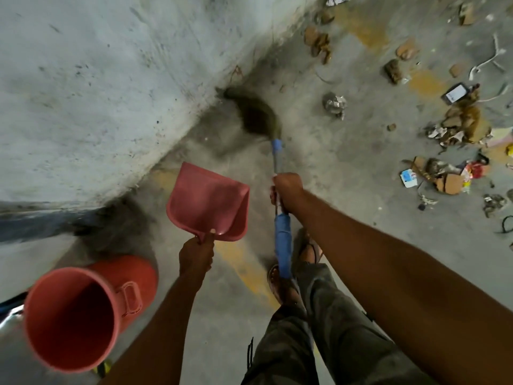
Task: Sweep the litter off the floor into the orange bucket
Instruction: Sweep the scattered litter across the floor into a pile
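Note:
My right hand grips the blue-and-grey handle of a broom. Its dark bristle head is blurred and lies on the floor at the foot of the wall. A pink dustpan hangs above the floor, held by its handle in my left hand; the pan looks empty. The orange bucket stands at lower left, mouth towards me, with nothing visible inside. Litter of cardboard scraps, wrappers and paper lies scattered on the concrete floor at the right. A crumpled foil ball sits right of the bristles.
A rough grey concrete wall fills the upper left and meets the floor along a diagonal edge. Faded yellow paint marks cross the floor. My sandalled feet and dark trousers are at the bottom centre, behind the broom handle.

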